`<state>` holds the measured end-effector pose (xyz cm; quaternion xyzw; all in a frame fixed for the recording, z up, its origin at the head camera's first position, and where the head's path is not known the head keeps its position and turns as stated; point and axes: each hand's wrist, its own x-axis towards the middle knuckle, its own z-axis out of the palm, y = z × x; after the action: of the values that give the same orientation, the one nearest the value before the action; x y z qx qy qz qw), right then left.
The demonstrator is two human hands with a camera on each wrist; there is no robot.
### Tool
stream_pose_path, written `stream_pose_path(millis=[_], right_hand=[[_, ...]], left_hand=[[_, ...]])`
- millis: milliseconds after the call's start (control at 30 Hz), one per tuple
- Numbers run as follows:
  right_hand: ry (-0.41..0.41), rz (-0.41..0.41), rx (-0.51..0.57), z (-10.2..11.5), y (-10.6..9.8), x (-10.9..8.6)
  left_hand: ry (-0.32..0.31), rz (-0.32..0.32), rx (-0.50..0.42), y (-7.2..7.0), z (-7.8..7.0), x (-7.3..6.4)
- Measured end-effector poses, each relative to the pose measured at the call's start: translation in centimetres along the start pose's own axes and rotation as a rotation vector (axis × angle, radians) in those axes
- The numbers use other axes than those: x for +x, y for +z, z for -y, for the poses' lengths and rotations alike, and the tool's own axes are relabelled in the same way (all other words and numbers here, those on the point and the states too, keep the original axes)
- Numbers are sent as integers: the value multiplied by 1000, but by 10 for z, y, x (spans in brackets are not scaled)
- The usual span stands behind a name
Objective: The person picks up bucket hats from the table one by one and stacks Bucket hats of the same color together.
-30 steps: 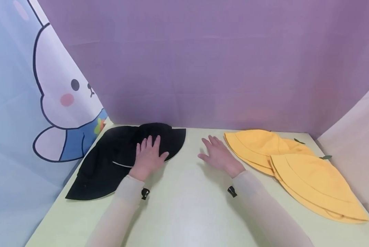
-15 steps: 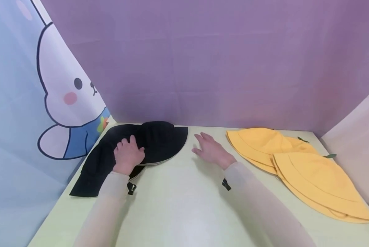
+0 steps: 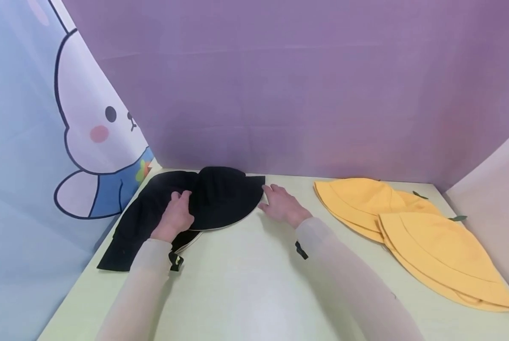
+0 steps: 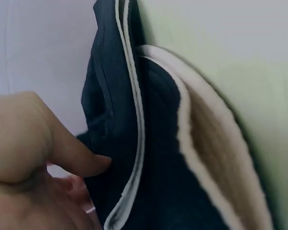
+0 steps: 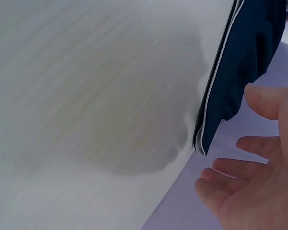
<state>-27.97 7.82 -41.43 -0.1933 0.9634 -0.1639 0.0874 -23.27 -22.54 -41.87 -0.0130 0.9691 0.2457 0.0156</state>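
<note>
Two black bucket hats lie folded flat and overlapping at the back left in the head view. My left hand (image 3: 174, 217) pinches the left end of the upper black hat (image 3: 228, 201), which lies partly over the lower black hat (image 3: 137, 232). In the left wrist view the thumb (image 4: 89, 158) presses the upper hat's dark cloth, and the other fingers are mostly hidden behind it. The lower hat's pale, fleecy lining (image 4: 221, 139) shows at its gaping brim. Beside the upper hat's right tip is my right hand (image 3: 283, 204), fingers spread and apart from the cloth in the right wrist view.
Several yellow hats (image 3: 442, 255) with small green leaf tabs overlap on the right side of the pale table (image 3: 245, 289). A purple cloth (image 3: 280, 94) rises along the back edge. A blue cloth with a cartoon animal (image 3: 101, 123) hangs at the left.
My left hand has moved left from above the black hats and now pinches the upper one's left end. My right hand has shifted left to its right tip.
</note>
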Motion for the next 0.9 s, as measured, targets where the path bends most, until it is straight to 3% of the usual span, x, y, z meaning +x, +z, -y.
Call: stream_pose_path(millis=[400,567,733,900], right_hand=[[33,4,-25,-11,15,14],[24,-84,-30,-18,20,14],[25,-111,30,-27,15,13],[20,-104,119,-33,9,10]], left_hand=[[79,0,27,10,1,3],[87,-26,41,10,-1,2],[98,-74,112,8,-4,0],[59,-95,130,5,-8,-2]])
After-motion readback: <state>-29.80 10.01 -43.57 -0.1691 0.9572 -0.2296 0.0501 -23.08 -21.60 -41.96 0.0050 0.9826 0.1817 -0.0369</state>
